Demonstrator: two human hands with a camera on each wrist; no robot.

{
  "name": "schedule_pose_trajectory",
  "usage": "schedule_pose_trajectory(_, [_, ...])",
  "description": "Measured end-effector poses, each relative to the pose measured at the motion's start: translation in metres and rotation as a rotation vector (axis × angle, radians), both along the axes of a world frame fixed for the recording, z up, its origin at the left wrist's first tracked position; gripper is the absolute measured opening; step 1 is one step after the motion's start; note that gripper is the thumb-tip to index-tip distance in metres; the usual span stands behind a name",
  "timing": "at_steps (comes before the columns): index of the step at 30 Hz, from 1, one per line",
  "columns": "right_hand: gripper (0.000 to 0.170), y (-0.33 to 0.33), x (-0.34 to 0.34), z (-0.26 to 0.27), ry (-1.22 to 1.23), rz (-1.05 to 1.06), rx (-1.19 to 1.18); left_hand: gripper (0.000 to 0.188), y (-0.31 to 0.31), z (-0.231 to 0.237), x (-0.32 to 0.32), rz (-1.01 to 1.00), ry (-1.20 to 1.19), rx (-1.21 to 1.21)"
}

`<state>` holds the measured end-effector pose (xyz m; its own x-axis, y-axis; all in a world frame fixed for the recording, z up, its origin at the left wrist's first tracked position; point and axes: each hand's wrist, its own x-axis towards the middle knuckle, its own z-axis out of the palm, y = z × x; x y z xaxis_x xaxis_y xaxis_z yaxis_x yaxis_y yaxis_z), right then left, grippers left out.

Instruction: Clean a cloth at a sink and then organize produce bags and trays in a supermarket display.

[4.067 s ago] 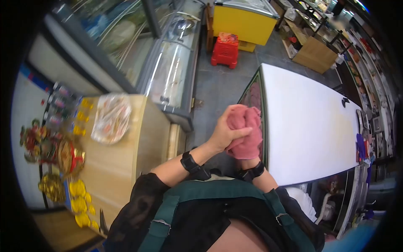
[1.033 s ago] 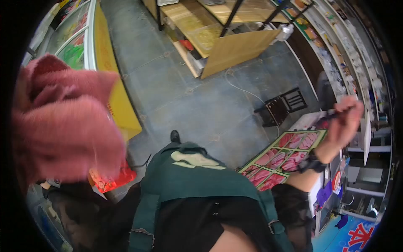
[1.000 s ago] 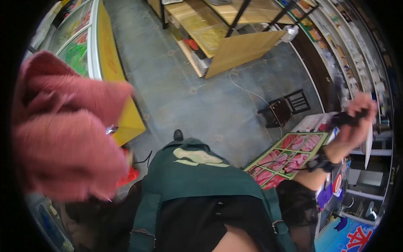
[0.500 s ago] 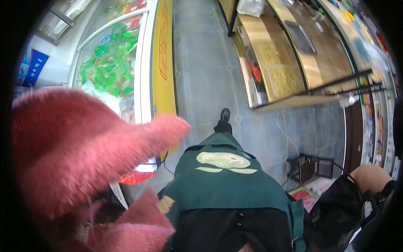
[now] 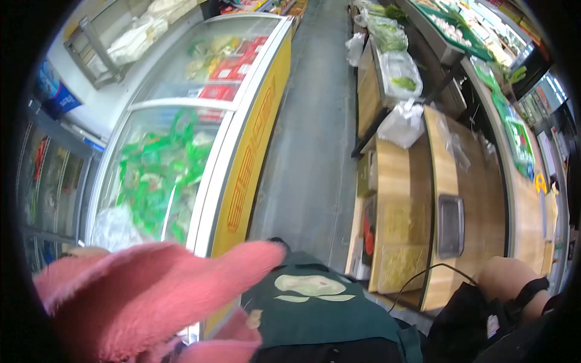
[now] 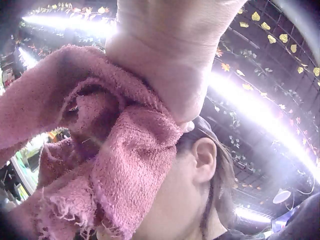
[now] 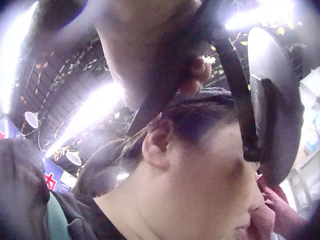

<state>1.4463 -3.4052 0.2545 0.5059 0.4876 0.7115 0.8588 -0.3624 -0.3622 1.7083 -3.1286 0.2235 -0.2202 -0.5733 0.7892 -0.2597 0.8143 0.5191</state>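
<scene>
A pink terry towel with a frayed edge fills the lower left of the head view. In the left wrist view my left hand is raised beside my head and holds the bunched towel, which covers most of its fingers. My right hand is lifted above my ear, curled fingertips showing close to a black strap on my head. That strap runs to a dark oval piece in front of the face. I cannot tell whether the right hand grips the strap. Only my bent right arm shows in the head view.
A chest freezer with a yellow side and green bags under glass stands on the left. Grey floor runs ahead between it and wooden shelves with a metal tray, a plastic bag and bagged greens.
I have turned from a white-topped counter toward the aisle beside the freezer. My right hand has risen out of the head view; the towel, first in both hands, is now up at the left.
</scene>
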Motion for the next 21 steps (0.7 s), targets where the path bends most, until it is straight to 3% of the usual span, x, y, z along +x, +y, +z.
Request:
schedule_pose_trajectory(8, [0.019, -0.100, 0.153, -0.007, 0.027, -0.105, -0.028, 0.021, -0.104, 0.010, 0.174, 0.125, 0.003, -0.011])
schedule_pose_trajectory(21, [0.021, -0.302, 0.356, 0.001, 0.053, -0.219, 0.007, 0.022, -0.360, 0.021, 0.417, -0.139, 0.091, 0.036])
